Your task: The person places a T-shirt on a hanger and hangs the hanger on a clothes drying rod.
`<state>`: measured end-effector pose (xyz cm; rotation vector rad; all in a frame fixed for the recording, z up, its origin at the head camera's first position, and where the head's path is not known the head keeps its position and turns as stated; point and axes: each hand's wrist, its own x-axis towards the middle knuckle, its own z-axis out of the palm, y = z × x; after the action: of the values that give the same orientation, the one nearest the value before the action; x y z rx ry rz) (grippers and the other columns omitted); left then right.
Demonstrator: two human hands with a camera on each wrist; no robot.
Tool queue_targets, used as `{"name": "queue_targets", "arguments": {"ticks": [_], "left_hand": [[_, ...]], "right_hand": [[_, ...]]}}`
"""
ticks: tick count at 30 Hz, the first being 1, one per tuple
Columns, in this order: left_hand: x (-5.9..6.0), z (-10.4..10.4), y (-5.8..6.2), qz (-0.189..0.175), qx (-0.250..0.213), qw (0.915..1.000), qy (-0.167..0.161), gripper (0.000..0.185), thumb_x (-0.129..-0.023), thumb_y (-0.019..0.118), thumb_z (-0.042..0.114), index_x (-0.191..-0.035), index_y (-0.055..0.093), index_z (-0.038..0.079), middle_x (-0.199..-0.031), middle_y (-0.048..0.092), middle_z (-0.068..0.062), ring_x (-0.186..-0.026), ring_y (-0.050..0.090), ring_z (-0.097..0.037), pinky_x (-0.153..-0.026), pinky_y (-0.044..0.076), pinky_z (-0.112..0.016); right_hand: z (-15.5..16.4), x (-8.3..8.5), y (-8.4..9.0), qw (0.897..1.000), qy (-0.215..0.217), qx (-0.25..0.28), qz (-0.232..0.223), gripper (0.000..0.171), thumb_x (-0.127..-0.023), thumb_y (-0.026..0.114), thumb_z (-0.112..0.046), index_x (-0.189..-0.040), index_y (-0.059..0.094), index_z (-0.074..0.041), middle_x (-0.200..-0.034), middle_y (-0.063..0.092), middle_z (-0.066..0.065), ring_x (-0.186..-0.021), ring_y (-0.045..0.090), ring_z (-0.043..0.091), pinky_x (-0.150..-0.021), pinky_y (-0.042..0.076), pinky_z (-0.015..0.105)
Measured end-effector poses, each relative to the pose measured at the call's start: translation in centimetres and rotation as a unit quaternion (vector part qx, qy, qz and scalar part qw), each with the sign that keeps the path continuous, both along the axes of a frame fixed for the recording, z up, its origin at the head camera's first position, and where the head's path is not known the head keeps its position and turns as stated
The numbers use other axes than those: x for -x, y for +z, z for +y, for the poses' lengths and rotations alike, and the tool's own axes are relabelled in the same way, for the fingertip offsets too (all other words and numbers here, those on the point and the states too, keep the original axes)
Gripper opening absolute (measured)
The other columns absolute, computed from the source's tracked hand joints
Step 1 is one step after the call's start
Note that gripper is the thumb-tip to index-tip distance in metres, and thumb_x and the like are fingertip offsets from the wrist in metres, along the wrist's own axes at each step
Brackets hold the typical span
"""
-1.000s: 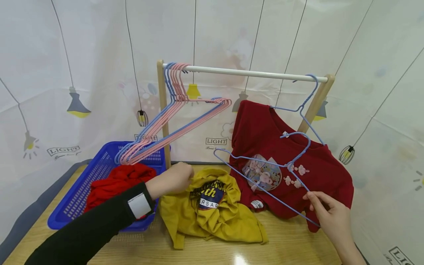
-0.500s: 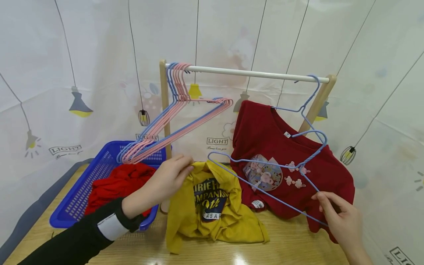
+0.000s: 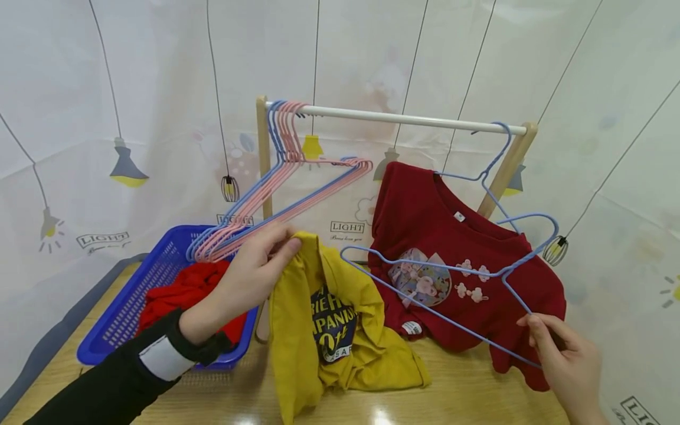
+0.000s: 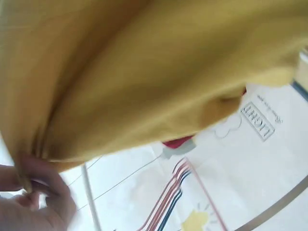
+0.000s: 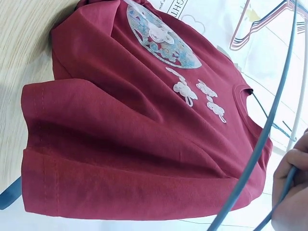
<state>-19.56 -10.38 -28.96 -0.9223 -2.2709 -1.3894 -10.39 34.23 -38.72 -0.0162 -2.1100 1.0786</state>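
The left hand (image 3: pixel 249 277) has lifted the yellow shirt (image 3: pixel 329 319) off the desk (image 3: pixel 478 395), pinching its edge; the right hand (image 3: pixel 565 360) still grips the blue hanger (image 3: pixel 451 271), now nearer the shirt's opening.

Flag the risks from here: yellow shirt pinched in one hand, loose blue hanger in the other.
1. The left hand pinches the yellow shirt only by an edge; most of it drapes on the table, so the grip may slip.
2. The right hand holds the blue hanger by one corner, close over the hung dark red shirt; its hook may snag that shirt or its hanger.
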Motion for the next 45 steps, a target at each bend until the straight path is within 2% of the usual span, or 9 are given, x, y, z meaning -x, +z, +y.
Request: {"name": "queue_targets", "arguments": {"ticks": [3, 8, 13, 18, 25, 30, 33, 38, 45], "left_hand": [[0.6, 0.4, -0.6, -0.024, 0.015, 0.9996, 0.009, 0.013, -0.109, 0.051, 0.007, -0.097, 0.058, 0.005, -0.084, 0.044, -0.004, -0.073, 0.045, -0.020, -0.065, 0.037, -0.032], [1.7, 1.0, -2.9, -0.087, 0.003, 0.9959, 0.021, 0.016, -0.111, 0.045, 0.010, -0.095, 0.048, 0.008, -0.075, 0.037, -0.004, -0.061, 0.039, -0.020, -0.058, 0.033, -0.029], [2.0, 1.1, -4.6, -0.071, 0.000, 0.9963, 0.047, 0.014, -0.110, 0.049, 0.011, -0.098, 0.055, 0.008, -0.073, 0.038, -0.002, -0.059, 0.041, -0.019, -0.057, 0.033, -0.028], [1.6, 0.9, -4.9, -0.043, 0.020, 0.9972, 0.058, 0.014, -0.109, 0.054, 0.014, -0.107, 0.067, 0.010, -0.067, 0.040, 0.003, -0.055, 0.039, -0.014, -0.056, 0.034, -0.028], [1.2, 0.7, -4.4, 0.042, 0.044, 0.9962, 0.061, 0.011, -0.105, 0.061, 0.010, -0.105, 0.072, 0.009, -0.084, 0.060, 0.002, -0.068, 0.049, -0.013, -0.062, 0.042, -0.030], [1.2, 0.4, -4.5, 0.121, 0.069, 0.9889, 0.053, 0.008, -0.101, 0.066, 0.005, -0.103, 0.073, 0.007, -0.086, 0.065, 0.001, -0.074, 0.057, -0.012, -0.066, 0.050, -0.031], [1.2, 0.1, -4.3, 0.159, 0.074, 0.9831, 0.052, 0.010, -0.099, 0.068, 0.003, -0.104, 0.075, 0.006, -0.092, 0.072, -0.002, -0.079, 0.064, -0.013, -0.068, 0.054, -0.033], [1.0, -0.1, -3.8, 0.177, 0.069, 0.9807, 0.044, 0.013, -0.095, 0.071, 0.000, -0.105, 0.077, 0.005, -0.097, 0.074, -0.004, -0.079, 0.066, -0.013, -0.067, 0.054, -0.031], [0.9, 0.2, -3.4, 0.209, 0.079, 0.9739, 0.040, 0.016, -0.090, 0.076, -0.002, -0.103, 0.078, 0.007, -0.085, 0.066, 0.001, -0.068, 0.052, -0.008, -0.056, 0.044, -0.025]], "right_hand": [[0.1, 0.0, 0.2, 1.000, 0.016, -0.006, 0.019, 0.009, -0.096, 0.064, 0.012, -0.095, 0.071, 0.007, -0.071, 0.062, -0.006, -0.064, 0.052, 0.006, -0.063, 0.047, 0.009], [0.2, 0.2, -0.2, 0.995, 0.074, -0.042, 0.055, 0.013, -0.093, 0.062, 0.019, -0.091, 0.071, 0.008, -0.072, 0.061, -0.007, -0.063, 0.051, 0.004, -0.062, 0.047, 0.010], [0.0, 0.5, -1.1, 0.991, 0.099, -0.051, 0.070, 0.017, -0.091, 0.063, 0.021, -0.089, 0.072, 0.007, -0.069, 0.060, -0.005, -0.061, 0.049, 0.003, -0.055, 0.043, 0.015], [-0.3, 0.6, -1.1, 0.992, 0.094, -0.053, 0.069, 0.015, -0.091, 0.064, 0.020, -0.092, 0.072, 0.007, -0.071, 0.060, -0.006, -0.062, 0.049, 0.004, -0.051, 0.042, 0.017], [-0.7, 1.2, -1.0, 0.989, 0.106, -0.051, 0.091, 0.015, -0.090, 0.065, 0.020, -0.092, 0.072, 0.007, -0.074, 0.062, -0.008, -0.061, 0.049, 0.002, -0.047, 0.039, 0.019], [-0.9, 1.6, -1.3, 0.985, 0.116, -0.048, 0.122, 0.014, -0.089, 0.066, 0.021, -0.092, 0.072, 0.009, -0.074, 0.063, -0.005, -0.061, 0.048, 0.002, -0.044, 0.035, 0.020], [-0.9, 1.8, -1.4, 0.983, 0.104, -0.058, 0.142, 0.008, -0.090, 0.067, 0.018, -0.090, 0.072, 0.011, -0.073, 0.062, -0.004, -0.062, 0.049, 0.000, -0.049, 0.038, 0.013], [-0.8, 2.0, -1.3, 0.978, 0.090, -0.064, 0.175, 0.003, -0.091, 0.068, 0.015, -0.090, 0.071, 0.015, -0.076, 0.064, -0.006, -0.064, 0.050, 0.000, -0.062, 0.042, 0.007], [-0.7, 2.1, -1.1, 0.975, 0.100, -0.075, 0.183, 0.005, -0.093, 0.069, 0.010, -0.092, 0.072, 0.014, -0.078, 0.065, -0.005, -0.068, 0.052, -0.001, -0.057, 0.040, 0.010]]}}
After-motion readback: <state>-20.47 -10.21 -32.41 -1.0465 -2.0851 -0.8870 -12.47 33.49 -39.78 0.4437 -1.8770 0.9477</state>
